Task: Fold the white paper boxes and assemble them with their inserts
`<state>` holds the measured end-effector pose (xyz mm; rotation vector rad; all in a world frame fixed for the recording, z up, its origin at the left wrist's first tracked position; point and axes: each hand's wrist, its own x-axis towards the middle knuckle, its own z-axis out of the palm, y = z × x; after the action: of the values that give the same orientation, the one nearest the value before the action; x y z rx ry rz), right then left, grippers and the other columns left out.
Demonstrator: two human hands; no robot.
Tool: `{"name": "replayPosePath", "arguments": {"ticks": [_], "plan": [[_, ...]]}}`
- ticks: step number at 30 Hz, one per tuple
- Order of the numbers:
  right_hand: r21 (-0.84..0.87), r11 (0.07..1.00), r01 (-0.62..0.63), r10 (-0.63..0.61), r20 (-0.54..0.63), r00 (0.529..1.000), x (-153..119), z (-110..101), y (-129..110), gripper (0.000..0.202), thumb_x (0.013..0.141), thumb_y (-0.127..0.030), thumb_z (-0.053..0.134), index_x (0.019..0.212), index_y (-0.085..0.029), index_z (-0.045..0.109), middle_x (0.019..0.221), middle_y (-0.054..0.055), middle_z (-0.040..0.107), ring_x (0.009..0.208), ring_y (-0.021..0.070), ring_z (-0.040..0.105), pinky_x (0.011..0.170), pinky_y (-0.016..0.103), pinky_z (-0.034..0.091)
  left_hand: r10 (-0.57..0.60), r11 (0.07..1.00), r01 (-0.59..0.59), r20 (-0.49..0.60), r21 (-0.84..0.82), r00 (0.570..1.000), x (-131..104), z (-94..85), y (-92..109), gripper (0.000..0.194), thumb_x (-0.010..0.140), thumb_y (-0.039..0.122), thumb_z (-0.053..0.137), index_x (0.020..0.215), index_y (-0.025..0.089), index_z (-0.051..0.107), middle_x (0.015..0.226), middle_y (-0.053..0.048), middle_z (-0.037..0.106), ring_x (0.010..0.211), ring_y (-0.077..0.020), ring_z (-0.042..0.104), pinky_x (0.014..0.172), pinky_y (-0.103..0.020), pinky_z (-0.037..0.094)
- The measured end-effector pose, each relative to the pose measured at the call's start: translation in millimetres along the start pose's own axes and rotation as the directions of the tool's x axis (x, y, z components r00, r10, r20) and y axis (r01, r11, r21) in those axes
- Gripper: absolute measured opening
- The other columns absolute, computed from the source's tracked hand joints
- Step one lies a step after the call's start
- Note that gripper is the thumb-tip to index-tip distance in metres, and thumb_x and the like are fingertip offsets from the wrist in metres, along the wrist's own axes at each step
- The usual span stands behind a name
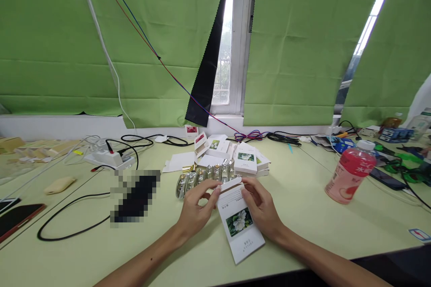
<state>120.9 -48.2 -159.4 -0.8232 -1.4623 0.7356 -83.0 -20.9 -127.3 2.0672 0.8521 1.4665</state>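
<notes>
Between my hands is a flat white carton (240,226) with a white flower picture, its flap end pointing away from me. My left hand (199,206) pinches the left corner of the flap end between thumb and fingers. My right hand (261,206) grips the right edge by the same end, thumb on the printed face. Just beyond my hands lies a row of several shiny wrapped pieces (205,175). Behind them is a pile of white cartons (247,159), some with the same flower print.
To the right stands a pink drink bottle (350,172). A pixelated dark object (136,197) lies to the left, beside a black cable (40,228). Farther left are a power strip (109,158), a pale soap-like block (59,185) and a phone (20,219).
</notes>
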Motion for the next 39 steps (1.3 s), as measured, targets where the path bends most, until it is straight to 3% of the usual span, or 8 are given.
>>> {"name": "replayPosePath", "arguments": {"ticks": [17, 30, 39], "plan": [[0.009, 1.000, -0.019, 0.019, -0.012, 1.000, -1.0, 1.0, -1.0, 0.023, 0.100, -0.039, 0.055, 0.116, -0.024, 0.062, 0.110, 0.009, 0.069, 0.098, 0.0218, 0.069, 0.083, 0.035, 0.061, 0.127, 0.990, -0.129, 0.028, 0.049, 0.991, 0.2, -1.3, 0.3, 0.019, 0.097, 0.024, 0.056, 0.095, 0.019, 0.074, 0.094, -0.008, 0.077, 0.080, -0.0182, 0.070, 0.059, -0.023, 0.056], [-0.022, 1.000, -0.012, 0.012, -0.017, 1.000, -2.3, 0.8, -1.4, 0.023, 0.101, -0.039, 0.053, 0.115, -0.023, 0.063, 0.109, 0.009, 0.069, 0.098, 0.0215, 0.070, 0.080, 0.032, 0.060, 0.238, 0.965, -0.241, 0.043, 0.102, 0.970, 2.1, -2.2, 0.7, 0.020, 0.095, 0.016, 0.057, 0.095, 0.019, 0.077, 0.095, -0.008, 0.078, 0.088, -0.0206, 0.073, 0.074, -0.030, 0.060], [-0.014, 1.000, 0.001, -0.002, -0.032, 0.999, -1.2, 0.9, -1.7, 0.021, 0.102, -0.036, 0.053, 0.115, -0.023, 0.063, 0.107, 0.007, 0.068, 0.096, 0.0196, 0.069, 0.080, 0.030, 0.059, 0.359, 0.926, -0.364, 0.068, 0.101, 0.931, 1.2, -1.7, 1.5, 0.026, 0.089, 0.014, 0.068, 0.114, 0.018, 0.073, 0.101, -0.010, 0.076, 0.085, -0.0174, 0.072, 0.057, -0.020, 0.059]]}}
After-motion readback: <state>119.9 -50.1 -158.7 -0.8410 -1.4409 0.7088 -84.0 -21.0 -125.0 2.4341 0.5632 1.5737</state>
